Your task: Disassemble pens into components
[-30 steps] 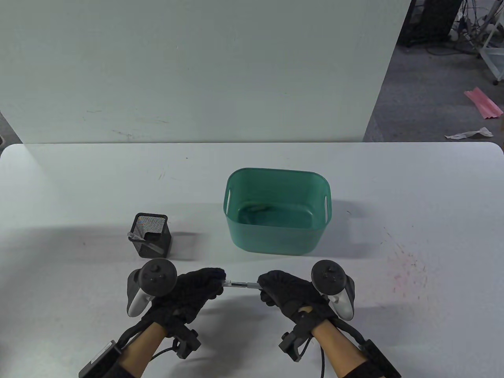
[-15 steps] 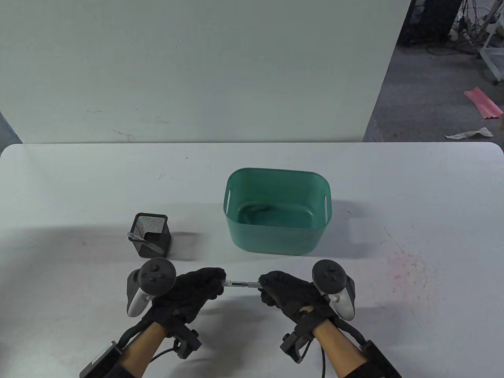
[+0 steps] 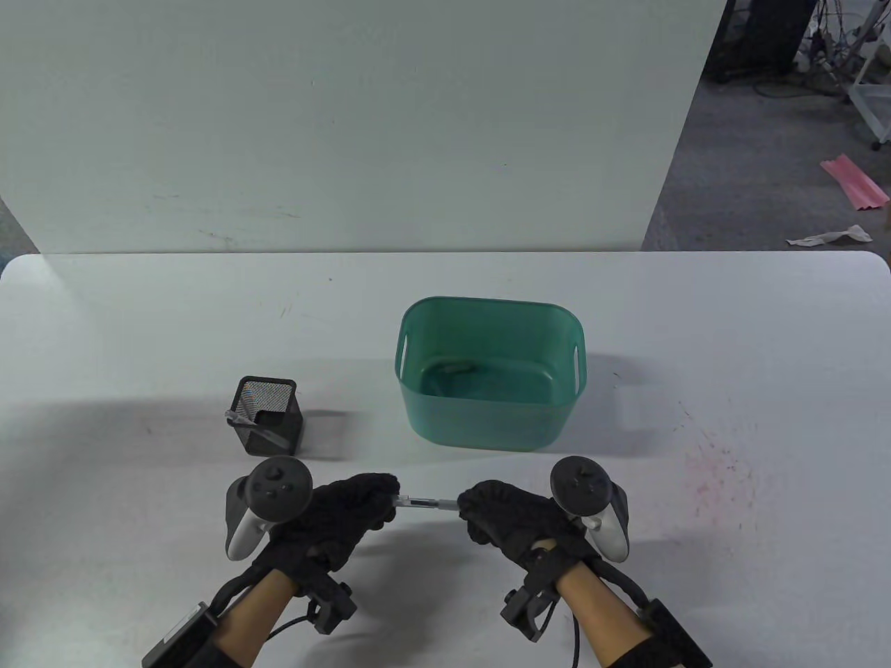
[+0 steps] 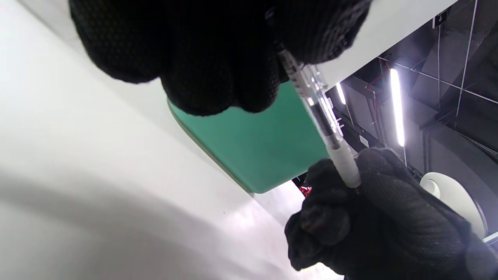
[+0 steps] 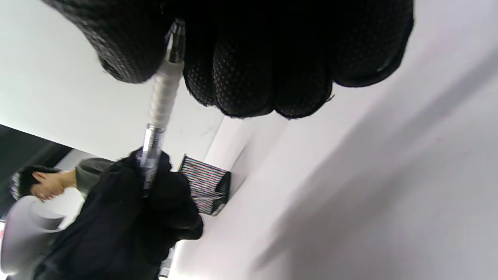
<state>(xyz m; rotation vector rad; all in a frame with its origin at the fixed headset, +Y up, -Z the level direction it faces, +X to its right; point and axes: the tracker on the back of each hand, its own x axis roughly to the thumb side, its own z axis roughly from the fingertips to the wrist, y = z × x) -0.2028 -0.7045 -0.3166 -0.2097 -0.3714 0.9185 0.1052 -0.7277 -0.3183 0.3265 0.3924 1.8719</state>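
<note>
Both hands are clamped on one pen, held level just above the desk near its front edge: left hand has its fingers curled round the clear barrel end, right hand has its fingers curled round the white grip end, with the metal tip poking out between them in the right wrist view. Green tub sits behind the hands at mid-desk. A black mesh pen cup stands to its left, just behind the left hand, with a clear pen part leaning inside.
</note>
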